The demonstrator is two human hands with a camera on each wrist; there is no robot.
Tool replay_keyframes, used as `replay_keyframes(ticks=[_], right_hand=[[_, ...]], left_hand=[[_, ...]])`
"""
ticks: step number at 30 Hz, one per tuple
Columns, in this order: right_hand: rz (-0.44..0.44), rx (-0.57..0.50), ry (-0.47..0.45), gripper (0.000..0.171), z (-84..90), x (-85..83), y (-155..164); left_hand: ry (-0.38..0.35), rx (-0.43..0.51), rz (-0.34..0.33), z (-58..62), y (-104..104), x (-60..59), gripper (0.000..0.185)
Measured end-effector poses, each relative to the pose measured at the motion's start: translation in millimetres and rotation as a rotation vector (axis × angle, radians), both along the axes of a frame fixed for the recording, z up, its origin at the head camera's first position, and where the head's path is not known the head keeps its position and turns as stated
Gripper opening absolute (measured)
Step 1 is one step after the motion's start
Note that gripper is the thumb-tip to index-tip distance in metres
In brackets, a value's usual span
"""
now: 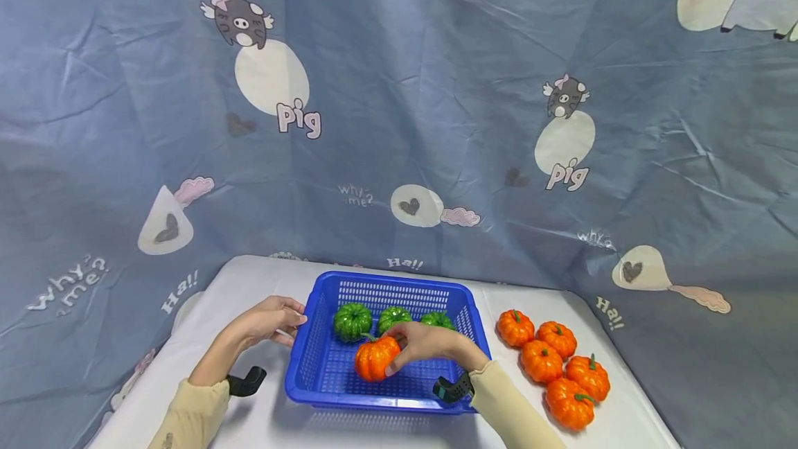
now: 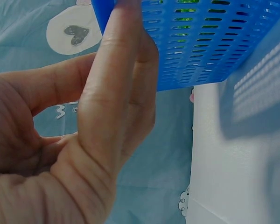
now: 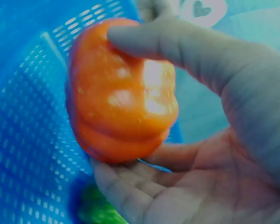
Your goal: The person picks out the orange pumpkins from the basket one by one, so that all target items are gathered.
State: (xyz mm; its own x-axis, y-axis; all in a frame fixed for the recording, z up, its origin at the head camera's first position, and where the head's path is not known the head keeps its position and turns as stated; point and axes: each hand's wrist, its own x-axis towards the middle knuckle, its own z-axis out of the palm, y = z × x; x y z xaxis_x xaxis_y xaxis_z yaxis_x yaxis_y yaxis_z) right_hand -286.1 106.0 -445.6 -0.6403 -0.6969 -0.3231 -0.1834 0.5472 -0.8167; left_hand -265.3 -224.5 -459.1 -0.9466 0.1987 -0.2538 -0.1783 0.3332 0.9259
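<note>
- The right hand (image 1: 424, 344) is inside the blue basket (image 1: 324, 373), its fingers and thumb curled round an orange pumpkin (image 1: 376, 357); the right wrist view shows the thumb (image 3: 177, 44) lying over the top of the pumpkin (image 3: 121, 88) and the fingers cupped under it.
- The held pumpkin sits over the middle of the basket floor, its green stem pointing left and away; whether it touches the floor cannot be told.
- Three green pumpkins (image 1: 352, 321) stand in a row along the far side of the basket, just beyond the held one.
- The left hand (image 1: 274, 317) rests against the basket's far left corner, fingers nearly straight; in the left wrist view the fingers (image 2: 116, 84) lie flat against the slotted blue wall (image 2: 200, 42), gripping nothing.
- Five more orange pumpkins (image 1: 541, 360) lie in a cluster on the white tabletop (image 1: 262, 414), to the right of the basket and apart from it.
- A blue cloth (image 1: 436, 123) printed with cartoon pigs hangs behind the tabletop.
</note>
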Motion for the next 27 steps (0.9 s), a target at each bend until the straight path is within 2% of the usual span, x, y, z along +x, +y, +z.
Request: replay_keyframes(ticks=[5, 11, 15, 18, 21, 27], right_hand=[[-0.147, -0.061, 0.107, 0.063, 14.0, 11.1, 25], [-0.334, -0.116, 0.231, 0.072, 21.7, 26.5, 72], [-0.478, -0.158, 0.241, 0.076, 21.3, 39.7, 114], [-0.631, -0.137, 0.249, 0.078, 20.1, 52.2, 149], [-0.786, -0.052, 0.270, 0.083, 18.5, 65.2, 186], [-0.987, 0.099, 0.187, 0.106, 7.5, 83.5, 264]], left_hand=[[0.003, 0.003, -0.002, -2.9, -2, -0.5, 0.037], [0.002, 0.005, -0.005, -3.5, -4, -1.7, 0.038], [-0.001, 0.010, -0.004, -2.6, -5, -1.5, 0.038], [-0.002, 0.009, -0.008, -2.7, -5, -0.7, 0.038], [0.001, 0.004, -0.017, -3.4, -6, -0.1, 0.038], [0.000, -0.003, -0.017, -2.9, -6, 0.3, 0.040]])
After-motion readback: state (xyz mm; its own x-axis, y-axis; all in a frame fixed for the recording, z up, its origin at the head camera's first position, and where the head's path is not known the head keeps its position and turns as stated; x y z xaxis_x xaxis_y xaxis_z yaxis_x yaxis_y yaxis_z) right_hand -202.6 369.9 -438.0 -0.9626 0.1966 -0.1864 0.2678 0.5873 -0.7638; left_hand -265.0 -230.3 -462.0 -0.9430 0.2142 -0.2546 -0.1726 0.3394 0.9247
